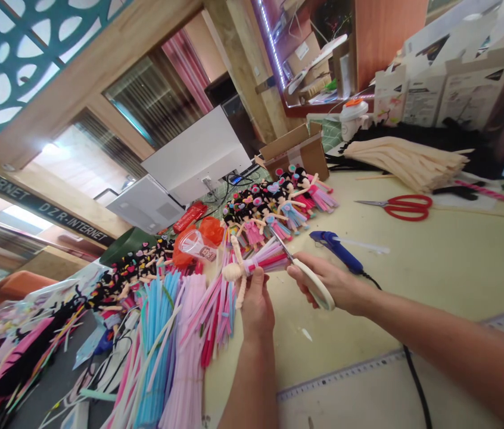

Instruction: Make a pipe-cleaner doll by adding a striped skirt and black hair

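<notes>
My left hand is closed on a pipe-cleaner doll with a cream head and arms and a skirt of pink and lilac strands. The doll lies tilted, its skirt pointing right. My right hand grips white-handled scissors, whose blades reach the skirt's strand ends; whether they are cutting cannot be made out. Just beyond my right hand rests a blue glue gun on the table. Left of my left hand lie bundles of pale pink pipe cleaners and blue pipe cleaners.
Rows of finished dolls stand behind my hands. Red-handled scissors and cream pipe cleaners lie at the right. A cardboard box, a monitor and a clear plastic cup are farther back. The glue gun's black cord crosses the front.
</notes>
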{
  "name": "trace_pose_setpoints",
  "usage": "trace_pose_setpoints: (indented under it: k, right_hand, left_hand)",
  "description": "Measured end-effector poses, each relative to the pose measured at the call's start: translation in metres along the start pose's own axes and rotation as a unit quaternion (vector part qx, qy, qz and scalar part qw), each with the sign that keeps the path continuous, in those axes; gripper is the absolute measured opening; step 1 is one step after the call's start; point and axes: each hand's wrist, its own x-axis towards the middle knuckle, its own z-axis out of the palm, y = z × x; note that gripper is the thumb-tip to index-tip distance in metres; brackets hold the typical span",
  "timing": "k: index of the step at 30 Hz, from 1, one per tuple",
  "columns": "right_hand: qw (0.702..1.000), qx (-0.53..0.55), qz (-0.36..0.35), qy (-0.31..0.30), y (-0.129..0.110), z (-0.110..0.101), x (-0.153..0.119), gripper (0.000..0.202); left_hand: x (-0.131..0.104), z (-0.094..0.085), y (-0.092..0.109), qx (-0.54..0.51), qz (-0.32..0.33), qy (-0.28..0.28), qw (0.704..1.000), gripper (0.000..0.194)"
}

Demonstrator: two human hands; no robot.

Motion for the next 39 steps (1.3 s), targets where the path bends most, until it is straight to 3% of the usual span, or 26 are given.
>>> trace_pose_setpoints:
  k: [11,16,25,32,39]
  right_hand:
    - [1.0,0.005,0.002,0.021,-0.003,0.0,0.0,0.057]
    - [0.999,0.002,-0.029,-0.02,-0.008,-0.001,-0.006,0.057]
    - [0.993,-0.093,0.025,-0.071,0.001,0.01,-0.008,0.061]
    - [0.99,-0.114,0.017,-0.087,0.003,0.012,-0.009,0.057]
    - [0.989,-0.103,0.026,-0.1,0.004,0.016,-0.011,0.064]
  left_hand:
    - [0.0,0.0,-0.001,-0.014,-0.007,-0.003,1.0,0.032]
    - [0.01,-0.006,-0.001,-0.043,-0.026,0.025,0.998,0.032]
    - [0.021,-0.012,0.012,-0.142,-0.067,0.072,0.985,0.031]
    - [0.02,-0.014,0.011,-0.111,-0.056,0.064,0.99,0.028]
    - [0.019,-0.013,0.014,-0.089,-0.06,0.091,0.99,0.03]
